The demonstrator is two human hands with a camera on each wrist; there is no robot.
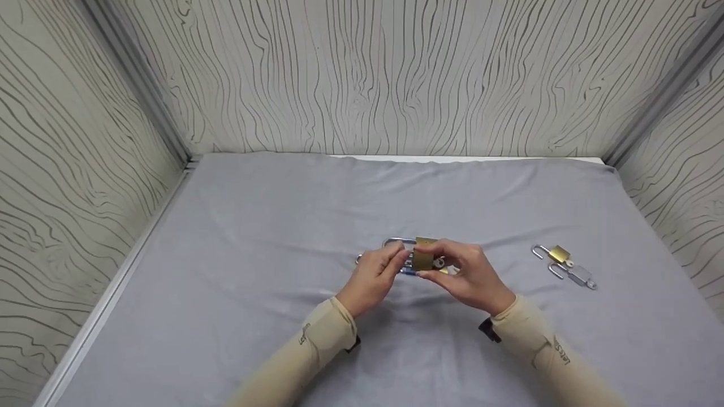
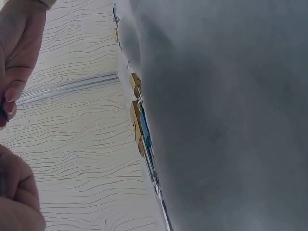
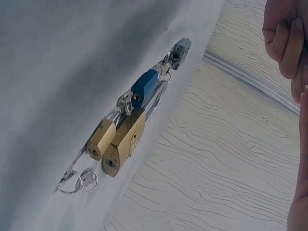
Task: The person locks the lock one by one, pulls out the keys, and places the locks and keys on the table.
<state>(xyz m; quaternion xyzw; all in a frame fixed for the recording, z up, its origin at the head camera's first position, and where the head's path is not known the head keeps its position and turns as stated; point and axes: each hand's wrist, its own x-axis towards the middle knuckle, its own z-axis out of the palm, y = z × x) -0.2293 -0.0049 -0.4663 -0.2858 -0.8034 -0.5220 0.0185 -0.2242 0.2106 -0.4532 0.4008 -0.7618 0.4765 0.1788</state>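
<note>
From far off, I see the right hand pinch a brass padlock between its fingers, while the left hand looks curled on the silver loop side. Below the fingers, a blue padlock and a big brass lock lie on the bench. If the pinch goes loose, I think the padlock could drop and bump those two. Pulling too hard might make it slip.

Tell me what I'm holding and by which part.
Your right hand pinches a brass padlock by its body. Your left hand seems to pinch its shackle, though that hold is partly hidden.
</note>
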